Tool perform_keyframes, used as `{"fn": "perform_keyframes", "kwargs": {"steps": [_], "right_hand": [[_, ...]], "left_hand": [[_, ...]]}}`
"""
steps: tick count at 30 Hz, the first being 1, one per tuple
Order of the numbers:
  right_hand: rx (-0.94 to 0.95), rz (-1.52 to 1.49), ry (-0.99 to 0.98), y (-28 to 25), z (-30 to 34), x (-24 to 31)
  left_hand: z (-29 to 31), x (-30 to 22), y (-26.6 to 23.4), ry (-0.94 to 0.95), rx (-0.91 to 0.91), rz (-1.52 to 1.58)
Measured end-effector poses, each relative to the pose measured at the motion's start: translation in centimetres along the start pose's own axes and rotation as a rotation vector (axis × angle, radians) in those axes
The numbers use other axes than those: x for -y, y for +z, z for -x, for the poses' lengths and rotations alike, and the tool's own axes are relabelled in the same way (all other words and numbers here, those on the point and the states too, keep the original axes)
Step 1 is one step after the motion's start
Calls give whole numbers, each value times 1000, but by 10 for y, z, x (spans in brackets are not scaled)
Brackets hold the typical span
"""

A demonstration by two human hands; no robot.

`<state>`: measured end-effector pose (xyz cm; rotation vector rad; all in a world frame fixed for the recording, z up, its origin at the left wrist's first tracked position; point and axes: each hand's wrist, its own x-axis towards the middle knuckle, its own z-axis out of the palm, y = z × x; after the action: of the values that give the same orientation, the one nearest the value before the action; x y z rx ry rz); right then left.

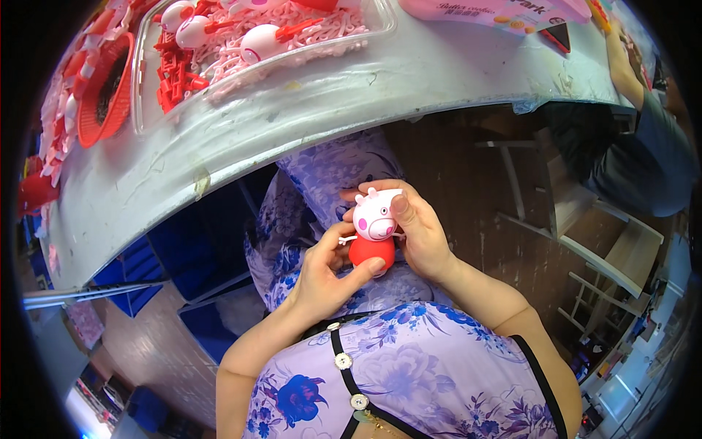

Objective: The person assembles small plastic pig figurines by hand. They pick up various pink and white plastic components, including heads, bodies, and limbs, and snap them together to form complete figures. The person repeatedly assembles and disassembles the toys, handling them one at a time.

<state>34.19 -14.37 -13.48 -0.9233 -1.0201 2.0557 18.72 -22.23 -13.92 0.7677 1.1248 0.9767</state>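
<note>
Between my two hands, above my lap, is a toy pig figure [375,228] with a white and pink head, thin arms and a red body. My left hand [327,267] is closed round the lower part, its thumb across the red body. The fingers of my right hand [422,233] wrap behind the head, and the thumb presses on its side. The back of the figure is hidden by my fingers. On the table beyond lies a clear plastic tray [380,20] with white pig heads, small red parts and many pink pieces.
The white-covered table [241,143] curves across in front of me. A red basket [110,99] stands at its left, a pink package [504,14] at the far right. Blue bins [208,329] sit below left. Another person's arm [621,69] and a wooden chair [585,249] are at right.
</note>
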Motion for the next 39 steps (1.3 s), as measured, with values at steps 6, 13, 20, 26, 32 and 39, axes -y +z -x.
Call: {"fn": "perform_keyframes", "kwargs": {"steps": [6,13,20,26,32,39], "right_hand": [[-6,6,-27,3,2,0],[-3,17,-57,7,2,0],[-13,-6,-38,6,3,0],[-41,-52,-18,7,3,0],[-11,-243,28,15,8,8],[139,-285,-61,25,17,27]], "left_hand": [[-2,-4,4,30,-21,-77],[-2,-9,4,76,-18,-147],[-2,-8,4,83,-17,-136],[2,-7,2,8,6,17],[13,-10,0,222,-11,-195],[12,-65,5,757,-349,-988]]}}
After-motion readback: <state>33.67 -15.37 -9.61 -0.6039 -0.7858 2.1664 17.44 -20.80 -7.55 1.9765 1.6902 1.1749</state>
